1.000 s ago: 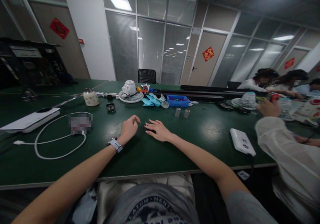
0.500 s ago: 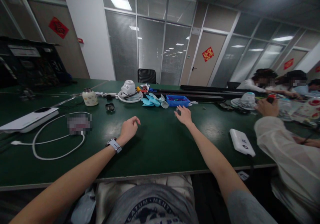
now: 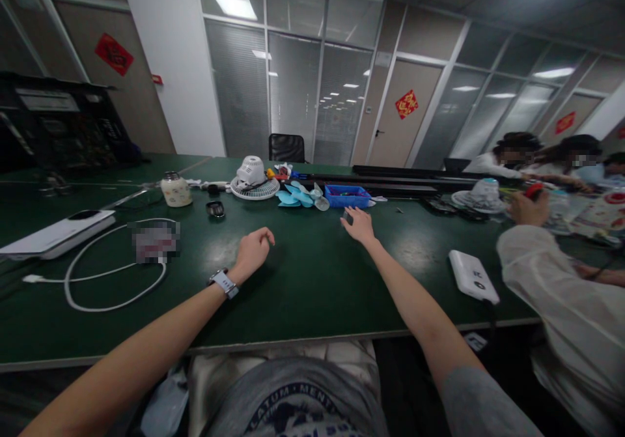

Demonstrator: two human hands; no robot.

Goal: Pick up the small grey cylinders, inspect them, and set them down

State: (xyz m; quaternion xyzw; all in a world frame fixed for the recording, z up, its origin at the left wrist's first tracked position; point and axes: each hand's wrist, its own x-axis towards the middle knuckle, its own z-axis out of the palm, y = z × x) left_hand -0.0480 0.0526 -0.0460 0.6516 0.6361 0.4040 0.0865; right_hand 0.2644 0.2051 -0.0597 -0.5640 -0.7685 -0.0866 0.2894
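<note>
My left hand (image 3: 253,248), with a watch (image 3: 224,283) on its wrist, is held over the green table (image 3: 303,294). Its fingers curl loosely, and nothing shows in them. Farther forward and to the right, my right hand (image 3: 360,226) holds a small dark grey block (image 3: 347,217) between thumb and fingers; its exact kind is too small to tell. Just beyond that hand is a blue plastic basket (image 3: 347,197) with small items in it. Light blue fan blades (image 3: 295,195) lie left of the basket. Behind them, a white fan housing (image 3: 252,171) stands on a round grille (image 3: 254,189).
A small dark round object (image 3: 215,210) and a cream jar (image 3: 176,189) stand on the left, near a white cable (image 3: 88,308). On the right is a white power bank (image 3: 473,277). Beside it, a co-worker's hand (image 3: 531,209) grips something red. Long black bars (image 3: 415,180) lie behind.
Both my hands stay almost still, the right one keeping the small grey block. The co-worker's hand at the right has shifted slightly to the right with the red object.
</note>
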